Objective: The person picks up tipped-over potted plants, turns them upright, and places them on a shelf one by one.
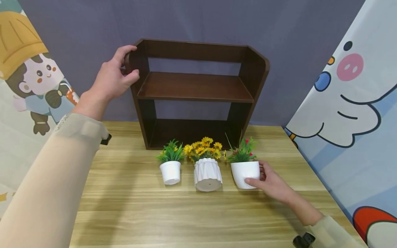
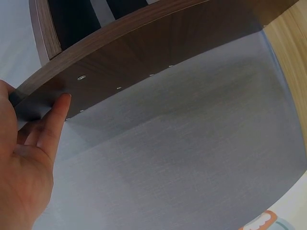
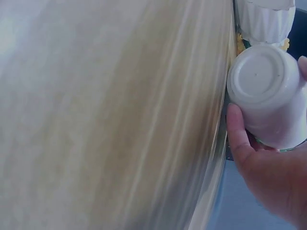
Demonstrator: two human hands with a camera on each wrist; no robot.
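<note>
A dark brown two-tier shelf (image 1: 195,86) stands at the back of the table. My left hand (image 1: 110,75) holds the upper part of its left side panel (image 2: 134,52), thumb at the front edge and fingers on the outer face. At the right, my right hand (image 1: 274,182) grips a smooth white flowerpot (image 1: 243,174) between thumb and fingers. Green leaves with pink flowers (image 1: 243,151) spread from that pot, and its round base (image 3: 259,74) faces the right wrist camera. Beside it lies a fluted white pot (image 1: 207,174) with yellow flowers (image 1: 203,148), its base toward me.
A small white pot (image 1: 170,172) with a green plant is left of the fluted one. All three plants are in front of the shelf on a wood-grain table (image 1: 186,217). Behind rises a grey-blue backdrop (image 1: 198,17), with cartoon-printed panels (image 1: 350,113) at both sides.
</note>
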